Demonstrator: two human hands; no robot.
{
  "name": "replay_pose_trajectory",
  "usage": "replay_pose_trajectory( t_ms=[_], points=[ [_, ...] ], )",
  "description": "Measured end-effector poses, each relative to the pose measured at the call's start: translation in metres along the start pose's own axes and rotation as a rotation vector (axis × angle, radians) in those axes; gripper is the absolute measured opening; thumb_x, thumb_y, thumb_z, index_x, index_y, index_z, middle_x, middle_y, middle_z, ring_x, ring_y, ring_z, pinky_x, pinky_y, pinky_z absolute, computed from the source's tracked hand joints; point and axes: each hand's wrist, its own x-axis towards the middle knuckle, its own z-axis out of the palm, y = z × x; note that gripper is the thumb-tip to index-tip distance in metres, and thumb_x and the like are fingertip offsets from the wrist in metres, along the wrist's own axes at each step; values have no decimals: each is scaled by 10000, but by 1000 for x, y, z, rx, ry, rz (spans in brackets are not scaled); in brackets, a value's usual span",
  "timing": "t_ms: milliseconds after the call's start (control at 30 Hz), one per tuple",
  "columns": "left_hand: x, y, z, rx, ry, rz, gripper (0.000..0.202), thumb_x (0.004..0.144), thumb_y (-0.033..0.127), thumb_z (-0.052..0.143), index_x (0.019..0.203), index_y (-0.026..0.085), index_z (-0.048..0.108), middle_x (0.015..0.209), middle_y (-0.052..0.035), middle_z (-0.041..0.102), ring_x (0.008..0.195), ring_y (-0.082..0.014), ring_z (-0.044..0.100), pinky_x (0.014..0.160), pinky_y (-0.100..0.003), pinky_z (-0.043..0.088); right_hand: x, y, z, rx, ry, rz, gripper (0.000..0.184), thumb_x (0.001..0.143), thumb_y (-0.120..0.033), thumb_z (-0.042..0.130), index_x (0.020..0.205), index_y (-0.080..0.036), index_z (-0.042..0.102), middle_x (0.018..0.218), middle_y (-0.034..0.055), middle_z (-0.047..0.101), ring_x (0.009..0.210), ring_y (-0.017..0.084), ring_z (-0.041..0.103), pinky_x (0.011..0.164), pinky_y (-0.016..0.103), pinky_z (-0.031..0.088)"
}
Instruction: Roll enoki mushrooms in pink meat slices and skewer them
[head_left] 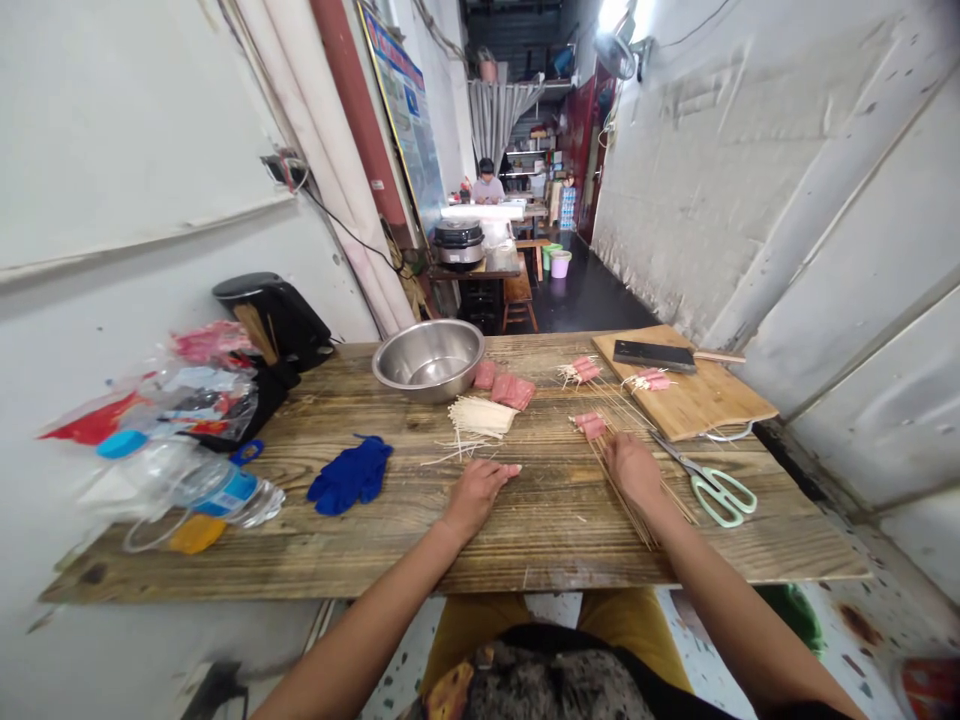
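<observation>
I read the work in hand as threading meat onto bamboo sticks, with this moment falling between two pieces. The left hand [480, 490] lies flat and palm-down on the wooden worktop [375, 540], fingers spread and holding nothing, just short of the stray sticks that trail from the pile of bare bamboo sticks [480, 415]. The right hand [634, 465] rests on the shafts of the loaded skewers [626, 505], whose meat-bearing ends [591, 425] point away from me. I cannot tell whether its fingers close on a stick or only press on the bundle. The sliced meat [512, 390] sits beyond the stick pile, just beside the steel bowl [430, 358]. The scissors [712, 485] lie just right of the right hand, near the cutting board [690, 395], which carries a cleaver [654, 354]. In my judgement the next move calls for one bare stick separated from the pile and one slice brought to it. The sticks are thin and tangled, so a fingertip pinch is required.
</observation>
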Motion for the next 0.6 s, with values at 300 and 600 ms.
replay_pose_trajectory(
  t_ms=[300, 600],
  points=[
    [1, 6, -3, 92, 20, -25, 273, 968, 255, 437, 1115, 235, 665, 860, -45, 673, 796, -152, 556, 738, -287, 444, 13, 10, 0, 148, 18, 18, 252, 919, -192, 351, 903, -128, 594, 863, 107, 641, 784, 202, 581, 674, 281, 373],
    [2, 4, -2, 6, 48, -45, 284, 965, 280, 438, 1115, 243, 676, 857, -57, 650, 811, -152, 557, 750, -285, 473, -47, -28, -43, 554, 129, -245, 250, 897, -281, 373, 823, -180, 590, 780, 72, 631, 722, 197, 564, 696, 293, 423]
  ],
)
